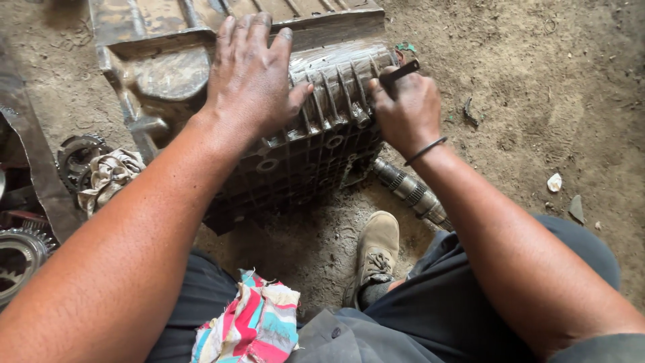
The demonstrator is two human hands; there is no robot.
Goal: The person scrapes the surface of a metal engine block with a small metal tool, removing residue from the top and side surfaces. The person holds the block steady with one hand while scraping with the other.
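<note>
Greasy grey metal fills my view: one ribbed gearbox casing [316, 128] lying on the dirt floor [537, 101], straight ahead of my knees. My left hand [252, 74] lies spread flat on top of it, fingers together, thumb hooked over a rib, pressing down. My right hand [406, 107] is fisted round a short dark tool [400, 71], its tip poking out above the knuckles, worked against the casing's right end. Risk as I judge it: the oily ribs give poor grip, so the tool could skid off and knuckles hit the fins, or the casing could rock if the left palm lifts. Count: one splined shaft [410, 189] beside my one visible shoe [375, 252], two rags, one striped [252, 323] and one dirty [107, 176], at least two gears [20, 252] at left.
</note>
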